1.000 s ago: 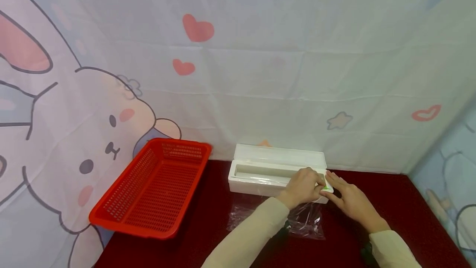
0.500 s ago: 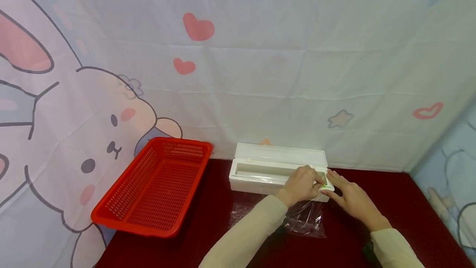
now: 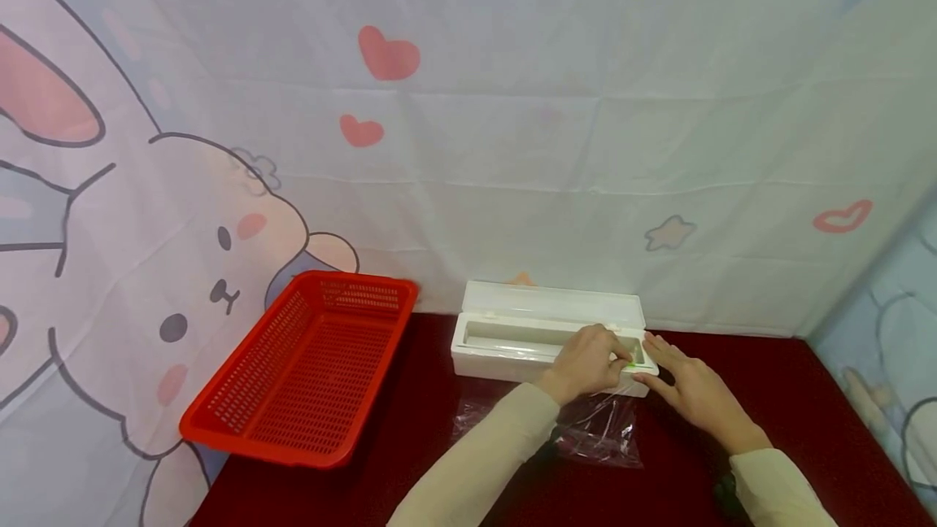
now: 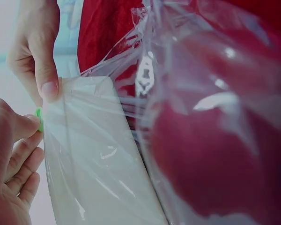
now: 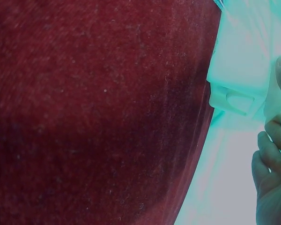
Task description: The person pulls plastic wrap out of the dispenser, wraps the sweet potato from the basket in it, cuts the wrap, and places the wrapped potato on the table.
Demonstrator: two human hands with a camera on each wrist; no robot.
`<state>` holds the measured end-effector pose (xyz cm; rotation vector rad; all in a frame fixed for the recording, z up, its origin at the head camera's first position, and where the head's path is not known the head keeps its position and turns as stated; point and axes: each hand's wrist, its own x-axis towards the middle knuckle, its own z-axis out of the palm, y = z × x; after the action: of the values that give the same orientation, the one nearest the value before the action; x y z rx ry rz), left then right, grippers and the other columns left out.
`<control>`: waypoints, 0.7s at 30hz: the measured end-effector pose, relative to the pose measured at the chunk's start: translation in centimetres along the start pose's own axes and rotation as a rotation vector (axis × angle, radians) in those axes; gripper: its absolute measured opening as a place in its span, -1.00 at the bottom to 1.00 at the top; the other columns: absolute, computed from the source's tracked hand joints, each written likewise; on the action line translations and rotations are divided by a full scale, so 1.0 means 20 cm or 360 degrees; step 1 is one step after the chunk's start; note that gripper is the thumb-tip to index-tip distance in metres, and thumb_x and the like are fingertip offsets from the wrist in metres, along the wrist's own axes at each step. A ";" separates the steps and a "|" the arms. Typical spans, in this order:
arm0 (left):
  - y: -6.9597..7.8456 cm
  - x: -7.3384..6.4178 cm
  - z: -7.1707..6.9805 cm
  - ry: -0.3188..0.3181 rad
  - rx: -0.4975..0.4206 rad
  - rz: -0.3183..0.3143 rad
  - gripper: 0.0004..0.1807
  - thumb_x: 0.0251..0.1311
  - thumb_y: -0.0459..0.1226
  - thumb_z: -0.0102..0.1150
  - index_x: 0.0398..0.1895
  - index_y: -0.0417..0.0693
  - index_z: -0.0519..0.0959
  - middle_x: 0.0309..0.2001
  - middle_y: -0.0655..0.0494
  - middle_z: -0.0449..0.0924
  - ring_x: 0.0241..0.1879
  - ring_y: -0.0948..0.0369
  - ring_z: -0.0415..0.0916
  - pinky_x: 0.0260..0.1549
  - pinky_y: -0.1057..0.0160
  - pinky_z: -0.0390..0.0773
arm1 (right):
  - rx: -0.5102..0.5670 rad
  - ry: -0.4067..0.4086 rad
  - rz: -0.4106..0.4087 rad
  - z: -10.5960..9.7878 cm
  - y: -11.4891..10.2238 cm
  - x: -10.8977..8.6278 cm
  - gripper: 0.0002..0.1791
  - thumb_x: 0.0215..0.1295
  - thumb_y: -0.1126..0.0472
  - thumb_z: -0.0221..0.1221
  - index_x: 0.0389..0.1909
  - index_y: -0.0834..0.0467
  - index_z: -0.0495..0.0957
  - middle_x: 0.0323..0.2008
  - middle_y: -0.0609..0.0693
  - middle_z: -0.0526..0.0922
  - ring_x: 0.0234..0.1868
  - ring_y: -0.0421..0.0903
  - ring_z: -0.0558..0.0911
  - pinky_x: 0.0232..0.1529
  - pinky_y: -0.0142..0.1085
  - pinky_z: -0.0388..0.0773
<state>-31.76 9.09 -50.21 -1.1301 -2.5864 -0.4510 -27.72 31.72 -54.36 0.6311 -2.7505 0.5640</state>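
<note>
A long white cling film box (image 3: 483,366) lies on the table with its lid (image 3: 552,304) tipped back. My left hand (image 3: 589,360) pinches a small bright green slider (image 4: 39,117) at the front rim, near the box's right end. Clear plastic film (image 3: 603,437) drapes from that rim over the front and onto the table. Around the right end lies my right hand (image 3: 695,397), fingers extended on the far corner. Its thumb (image 4: 49,89) presses the front edge over the film in the left wrist view.
A red plastic basket (image 3: 293,459) with slotted sides stands to the left, holding nothing visible. Dark red cloth (image 3: 769,405) covers the table. Printed fabric (image 3: 512,185) hangs close behind the box.
My left hand has slid a little to the left along the front rim, taking the green slider with it. The right hand stays at the box's right end.
</note>
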 end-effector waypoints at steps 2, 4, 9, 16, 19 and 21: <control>-0.01 0.00 0.00 0.0002 0.0004 0.0003 -0.84 0.32 -0.18 0.41 -0.09 0.21 0.87 -0.13 0.36 0.85 -0.15 0.37 0.67 -0.07 0.53 0.55 | 0.0002 0.0013 -0.0004 0.00 0.00 0.00 -0.21 0.51 -0.08 0.29 0.53 0.34 0.36 0.52 0.33 0.38 0.45 0.41 0.46 0.28 0.31 0.51; -0.01 -0.01 0.00 -0.0001 0.0004 0.0012 -0.84 0.34 -0.17 0.40 -0.09 0.19 0.87 -0.12 0.35 0.85 -0.14 0.35 0.68 -0.05 0.52 0.55 | 0.0001 0.0022 -0.0009 0.00 0.00 0.00 -0.21 0.50 -0.08 0.30 0.52 0.34 0.37 0.52 0.33 0.39 0.45 0.41 0.47 0.27 0.31 0.52; -0.03 -0.01 -0.01 -0.0013 0.0014 0.0003 -0.84 0.35 -0.17 0.39 -0.09 0.19 0.87 -0.12 0.34 0.85 -0.12 0.34 0.69 -0.03 0.50 0.55 | -0.0004 0.0015 -0.0010 0.01 -0.01 0.01 -0.22 0.50 -0.09 0.30 0.51 0.34 0.38 0.51 0.33 0.40 0.44 0.40 0.48 0.25 0.30 0.54; -0.05 -0.03 -0.02 -0.0009 0.0017 0.0021 -0.85 0.33 -0.17 0.40 -0.12 0.19 0.88 -0.13 0.35 0.85 -0.12 0.34 0.69 -0.01 0.49 0.56 | -0.0008 0.0007 -0.0003 0.01 -0.01 0.01 -0.21 0.51 -0.11 0.28 0.52 0.32 0.38 0.52 0.32 0.40 0.45 0.39 0.48 0.25 0.29 0.55; -0.06 -0.04 -0.03 -0.0008 0.0033 0.0022 -0.86 0.32 -0.17 0.41 -0.14 0.21 0.88 -0.14 0.35 0.85 -0.14 0.34 0.69 -0.03 0.49 0.55 | -0.0026 0.0029 -0.0017 0.01 -0.01 0.01 -0.22 0.50 -0.09 0.30 0.51 0.34 0.39 0.50 0.34 0.42 0.42 0.40 0.50 0.21 0.28 0.58; -0.06 -0.04 -0.03 -0.0012 0.0038 0.0023 -0.86 0.33 -0.15 0.40 -0.14 0.22 0.88 -0.14 0.35 0.85 -0.14 0.35 0.69 -0.05 0.50 0.55 | -0.0037 0.0052 -0.0023 0.00 -0.01 0.00 -0.23 0.48 -0.07 0.32 0.49 0.34 0.42 0.48 0.35 0.44 0.40 0.40 0.52 0.19 0.27 0.60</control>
<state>-32.11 7.57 -50.24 -1.1438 -2.5818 -0.4127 -27.67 31.56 -54.36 0.6301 -2.7163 0.5336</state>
